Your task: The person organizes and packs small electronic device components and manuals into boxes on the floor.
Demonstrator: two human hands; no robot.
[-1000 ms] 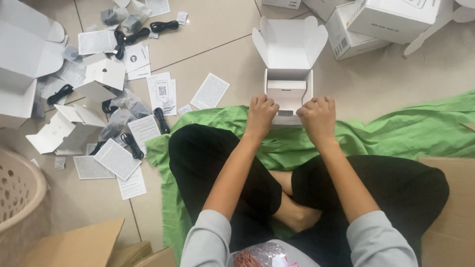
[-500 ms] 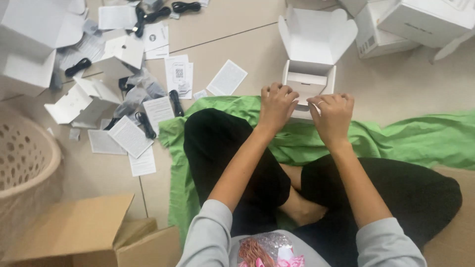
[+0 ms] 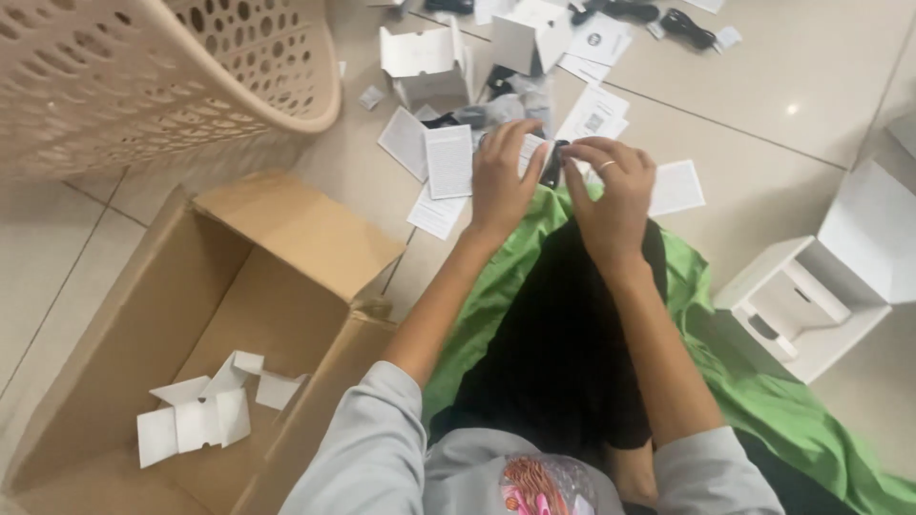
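Both hands are up front together, over the knees, pinching one small black part (image 3: 552,164) between them. Left hand (image 3: 503,176) grips it from the left with fingers curled, right hand (image 3: 611,191) closes on it from the right, ring showing. That black part sits right between the fingertips, its long axis roughly upright in the view, pointing away from the body; neither hand is nearer, both are on it. What exactly it is, too small to tell.

Below the hands, black trousers and a green cloth (image 3: 763,391) spread on the floor. Near left, an open cardboard box (image 3: 286,229) with white card scraps (image 3: 196,420) lying in its bottom. Off to the right, an open white box (image 3: 811,305), well apart from the hands.

Just beyond the fingers, white leaflets (image 3: 448,160) litter the floor, some touching the cloth's edge. Farther on, more opened white boxes (image 3: 425,57) and black cables (image 3: 687,24). Far left, a perforated beige basket (image 3: 143,76) looms. Nothing stands between the hands and the part.
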